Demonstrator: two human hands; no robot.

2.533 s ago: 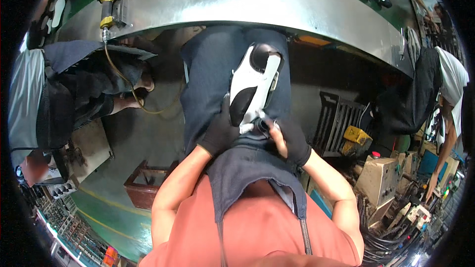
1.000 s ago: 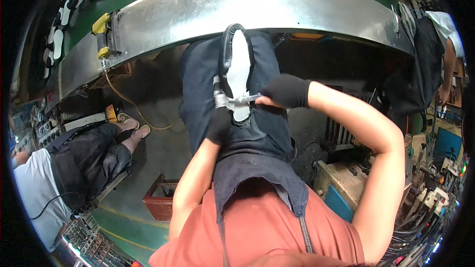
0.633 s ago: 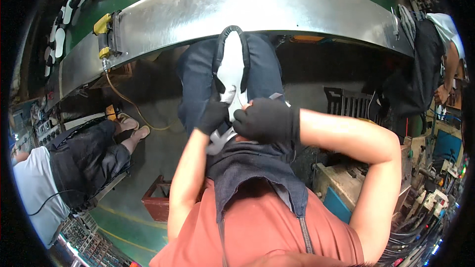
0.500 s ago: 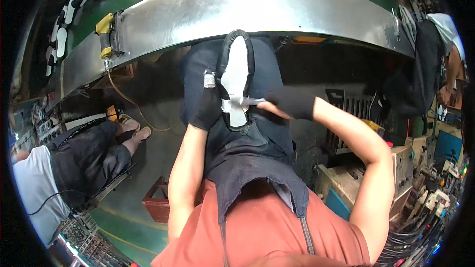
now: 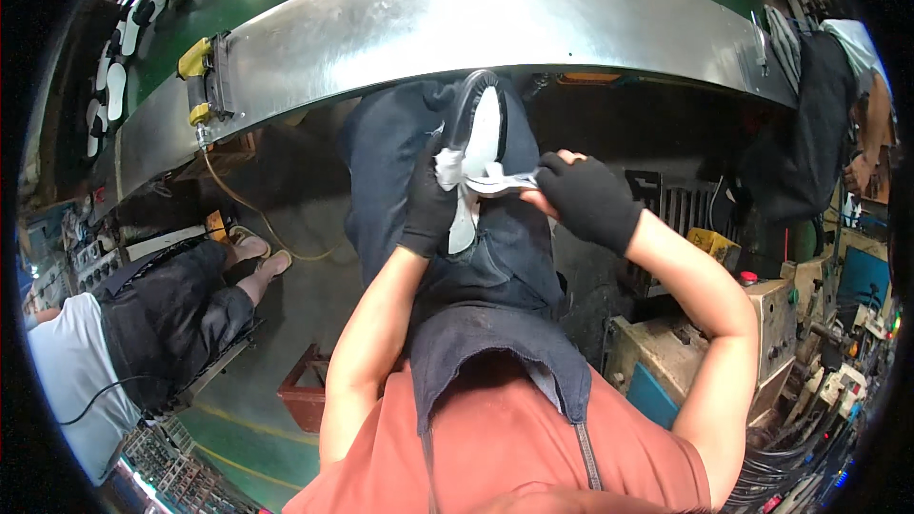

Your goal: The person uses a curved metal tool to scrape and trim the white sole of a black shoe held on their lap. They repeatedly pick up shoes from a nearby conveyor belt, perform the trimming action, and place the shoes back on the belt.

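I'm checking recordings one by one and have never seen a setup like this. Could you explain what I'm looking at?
There is no robot here, only a person working with their own two hands, both in black gloves. The view comes from a wide fisheye camera on the person's head, looking down, so left in the picture is the person's left and straight edges bend.

Over the person's thighs is a shoe, white underside up. The left hand grips its left side. The right hand holds a pale strip or tool that reaches across the shoe; I cannot tell which it is.

Ahead is a metal bench with a yellow-and-black tool at its left. More shoes lie beyond it.
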